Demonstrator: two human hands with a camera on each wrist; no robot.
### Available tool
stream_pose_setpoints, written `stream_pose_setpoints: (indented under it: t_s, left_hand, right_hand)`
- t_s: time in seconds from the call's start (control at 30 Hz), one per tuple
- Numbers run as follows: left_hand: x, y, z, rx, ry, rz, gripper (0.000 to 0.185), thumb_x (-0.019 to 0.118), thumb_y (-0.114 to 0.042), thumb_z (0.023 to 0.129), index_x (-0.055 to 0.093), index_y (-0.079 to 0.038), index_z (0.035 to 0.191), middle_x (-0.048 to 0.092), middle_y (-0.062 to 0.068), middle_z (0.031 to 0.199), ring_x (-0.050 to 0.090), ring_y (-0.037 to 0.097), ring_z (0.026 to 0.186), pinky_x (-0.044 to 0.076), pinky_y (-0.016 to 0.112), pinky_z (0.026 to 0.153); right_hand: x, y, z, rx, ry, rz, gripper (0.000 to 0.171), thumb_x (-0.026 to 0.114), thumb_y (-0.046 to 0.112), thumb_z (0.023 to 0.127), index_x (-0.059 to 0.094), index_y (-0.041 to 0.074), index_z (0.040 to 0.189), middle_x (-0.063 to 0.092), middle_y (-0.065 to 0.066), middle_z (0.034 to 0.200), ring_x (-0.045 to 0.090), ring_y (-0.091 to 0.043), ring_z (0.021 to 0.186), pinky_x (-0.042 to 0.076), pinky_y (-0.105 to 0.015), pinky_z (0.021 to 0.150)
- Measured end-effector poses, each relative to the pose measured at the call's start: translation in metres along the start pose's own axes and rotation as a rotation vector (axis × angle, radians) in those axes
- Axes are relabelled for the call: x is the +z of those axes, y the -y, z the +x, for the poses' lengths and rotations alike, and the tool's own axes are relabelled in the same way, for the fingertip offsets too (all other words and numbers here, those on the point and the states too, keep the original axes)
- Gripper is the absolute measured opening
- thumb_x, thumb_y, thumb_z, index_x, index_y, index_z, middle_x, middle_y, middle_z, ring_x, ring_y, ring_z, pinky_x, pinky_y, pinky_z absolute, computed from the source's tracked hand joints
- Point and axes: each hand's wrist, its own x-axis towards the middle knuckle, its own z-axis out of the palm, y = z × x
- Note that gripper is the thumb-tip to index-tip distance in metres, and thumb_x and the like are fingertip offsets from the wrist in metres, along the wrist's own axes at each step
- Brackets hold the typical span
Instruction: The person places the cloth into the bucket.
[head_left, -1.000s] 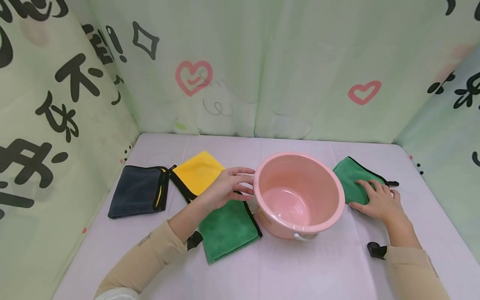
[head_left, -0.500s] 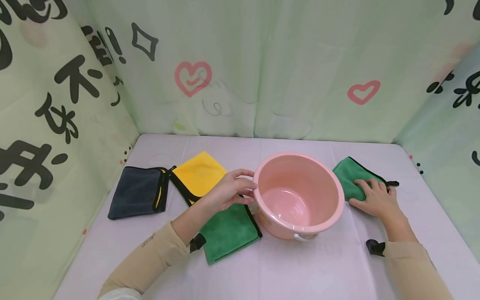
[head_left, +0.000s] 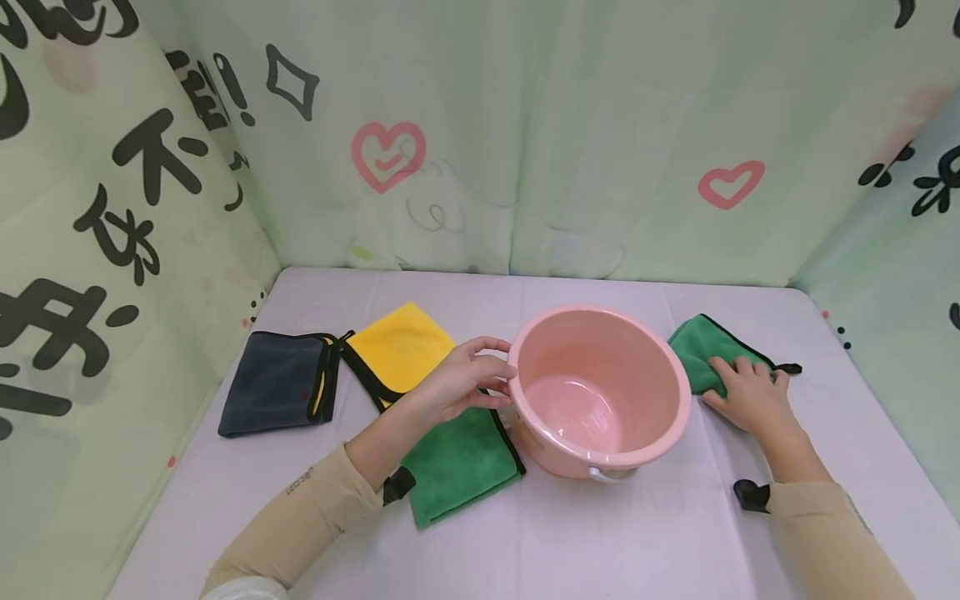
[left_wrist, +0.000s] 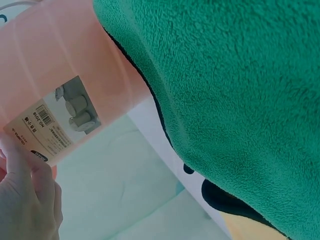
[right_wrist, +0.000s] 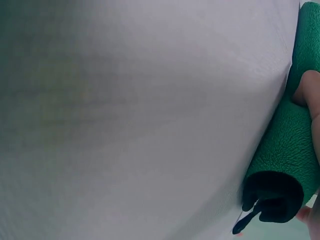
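Right hand (head_left: 752, 402) shifted slightly, green cloth (head_left: 702, 353) partly hidden beneath

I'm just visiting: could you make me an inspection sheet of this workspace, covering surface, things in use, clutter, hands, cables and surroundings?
Surface: pale table, faintly creased.
Things in use: pink bucket, upright, labelled on its side; right green cloth, lying to the bucket's right.
Clutter: navy cloth, yellow cloth and left green cloth, all left of the bucket.
Left hand: fingers against the bucket's side.
Right hand: grips the right green cloth.
Cables: nothing seen.
Surroundings: printed pale-green curtains at the left, back and right.
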Motion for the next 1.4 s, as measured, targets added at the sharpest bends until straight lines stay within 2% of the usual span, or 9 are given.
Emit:
stream_pose_setpoints:
  t_s: [0.17, 0.27, 0.53, 0.77, 0.93, 1.17, 1.4]
  left_hand:
    - [0.001, 0.000, 0.001, 0.000, -0.002, 0.008, 0.042, 0.060, -0.007, 0.085, 0.044, -0.008, 0.124, 0.060, 0.011, 0.090, 0.061, 0.017, 0.068, 0.055, 0.031, 0.066]
    - [0.001, -0.001, 0.001, 0.001, -0.004, 0.013, 0.041, 0.060, -0.006, 0.086, 0.044, -0.008, 0.123, 0.060, 0.011, 0.091, 0.061, 0.018, 0.068, 0.055, 0.031, 0.065]
    - [0.000, -0.001, 0.003, -0.001, -0.005, 0.015, 0.041, 0.060, -0.004, 0.085, 0.044, -0.009, 0.123, 0.060, 0.016, 0.096, 0.062, 0.017, 0.066, 0.055, 0.032, 0.064]
    - [-0.001, -0.001, 0.004, -0.010, -0.003, 0.026, 0.042, 0.061, -0.005, 0.085, 0.044, -0.009, 0.123, 0.061, 0.010, 0.089, 0.062, 0.018, 0.066, 0.055, 0.033, 0.065]
    - [-0.002, 0.000, 0.004, -0.009, -0.009, 0.022, 0.042, 0.061, -0.005, 0.084, 0.044, -0.009, 0.123, 0.061, 0.009, 0.088, 0.062, 0.018, 0.066, 0.055, 0.033, 0.065]
    - [-0.001, 0.001, 0.004, -0.005, -0.010, 0.018, 0.041, 0.060, -0.005, 0.085, 0.044, -0.009, 0.122, 0.060, 0.009, 0.086, 0.062, 0.017, 0.066, 0.055, 0.032, 0.064]
    - [0.000, 0.002, 0.003, 0.008, -0.007, 0.000, 0.040, 0.060, -0.004, 0.085, 0.044, -0.008, 0.122, 0.060, 0.009, 0.085, 0.061, 0.017, 0.065, 0.055, 0.031, 0.064]
  right_hand:
    - [0.000, -0.001, -0.001, 0.021, -0.006, -0.012, 0.051, 0.056, 0.028, 0.087, 0.035, 0.003, 0.127, 0.037, -0.035, 0.113, 0.031, -0.056, 0.105, 0.018, -0.071, 0.083]
    - [-0.001, -0.001, -0.001, 0.035, -0.039, -0.023, 0.047, 0.055, 0.025, 0.088, 0.036, 0.004, 0.125, 0.039, -0.035, 0.110, 0.034, -0.055, 0.104, 0.021, -0.070, 0.082]
    - [-0.009, 0.005, -0.007, 0.068, -0.206, -0.017, 0.040, 0.055, 0.019, 0.086, 0.040, 0.005, 0.120, 0.040, -0.034, 0.103, 0.041, -0.053, 0.095, 0.027, -0.068, 0.078]
    - [-0.027, 0.014, -0.004, 0.066, -0.344, 0.005, 0.038, 0.055, 0.015, 0.084, 0.042, 0.002, 0.118, 0.040, -0.032, 0.099, 0.044, -0.052, 0.087, 0.033, -0.066, 0.073]
    - [-0.047, 0.024, 0.000, 0.019, -0.462, 0.000, 0.036, 0.058, 0.012, 0.082, 0.045, 0.001, 0.114, 0.042, -0.031, 0.095, 0.045, -0.050, 0.081, 0.037, -0.063, 0.066]
    - [-0.075, 0.042, -0.001, -0.035, -0.559, -0.007, 0.036, 0.062, 0.009, 0.080, 0.048, 0.001, 0.112, 0.043, -0.029, 0.096, 0.044, -0.047, 0.083, 0.038, -0.061, 0.068]
    - [-0.097, 0.056, -0.004, -0.196, -0.734, -0.018, 0.035, 0.066, 0.006, 0.073, 0.054, 0.001, 0.106, 0.047, -0.027, 0.091, 0.047, -0.047, 0.078, 0.040, -0.060, 0.065]
